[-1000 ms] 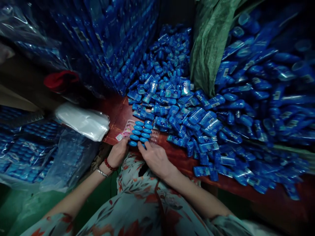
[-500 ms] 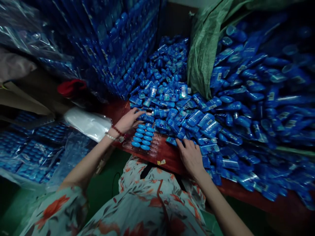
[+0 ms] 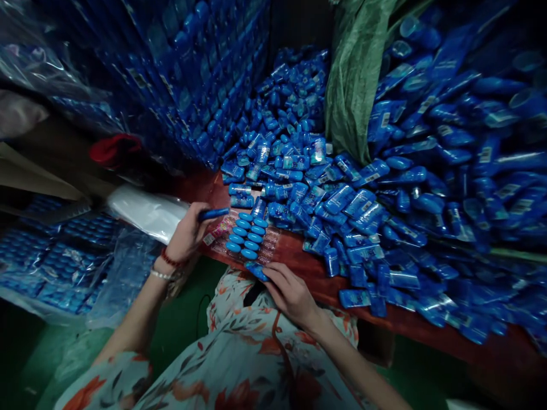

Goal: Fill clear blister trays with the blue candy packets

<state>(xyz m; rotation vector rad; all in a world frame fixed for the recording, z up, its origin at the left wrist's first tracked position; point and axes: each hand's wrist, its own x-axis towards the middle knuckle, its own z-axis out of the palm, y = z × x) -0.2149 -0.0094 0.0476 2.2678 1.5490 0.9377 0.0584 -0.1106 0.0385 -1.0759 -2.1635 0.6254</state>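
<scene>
My left hand (image 3: 187, 230), with beaded bracelets at its wrist, is closed on a small flat blue bottle (image 3: 215, 213), held left of the rows. My right hand (image 3: 294, 293) grips another small blue bottle (image 3: 255, 270) by its end, near the table's front edge. Between the hands, two rows of blue bottles (image 3: 243, 232) stand upright, their oval tops facing up. Beneath and around them lies a pink patterned clear sheet (image 3: 269, 245). Just behind the rows, one wrapped blue bottle (image 3: 258, 208) leans or lies; which one I cannot tell.
A large heap of loose blue bottles (image 3: 359, 208) covers the red table (image 3: 294, 257) behind and to the right. A green sack (image 3: 352, 85) spills more. Wrapped stacks (image 3: 188, 74) rise at back left. Clear plastic bags (image 3: 147, 213) and packed bundles (image 3: 55, 256) are at left.
My left hand has drawn back toward the left and lifted a bottle. My right hand has moved left from the heap to the front of the rows, bringing a bottle with it.
</scene>
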